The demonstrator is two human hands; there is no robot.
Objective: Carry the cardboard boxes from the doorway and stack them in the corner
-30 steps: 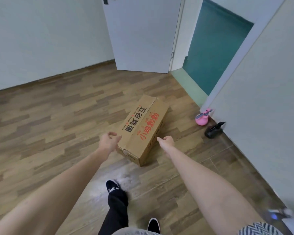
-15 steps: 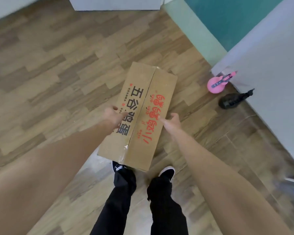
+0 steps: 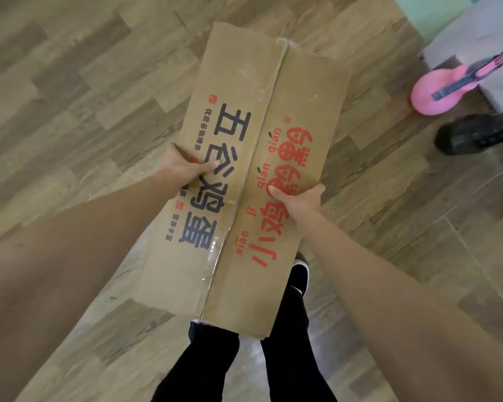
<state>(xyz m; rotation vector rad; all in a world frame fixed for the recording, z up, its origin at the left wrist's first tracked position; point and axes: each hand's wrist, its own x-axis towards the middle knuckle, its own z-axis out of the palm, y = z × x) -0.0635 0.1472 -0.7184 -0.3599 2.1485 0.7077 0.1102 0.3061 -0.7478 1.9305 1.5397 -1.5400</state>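
Note:
A long brown cardboard box [image 3: 241,91], taped shut along its middle seam, fills the centre of the head view, with black print on its left flap and red print on its right flap. My left hand [image 3: 186,166] grips the box's left long side, thumb lying on top. My right hand [image 3: 298,200] grips the right long side, thumb on the red print. The fingers of both hands are hidden under the box. The near end of the box hangs over my legs.
Wood-pattern floor [image 3: 70,97] lies all around. A pink toy guitar [image 3: 447,88] and a black object [image 3: 476,134] lie at the right by a white wall corner [image 3: 462,33]. My black trousers and one shoe [image 3: 299,277] show below the box.
Both hands reached the box, closed on its long sides and the box now looks much larger and nearer. The view has tilted down from the doorway to the floor.

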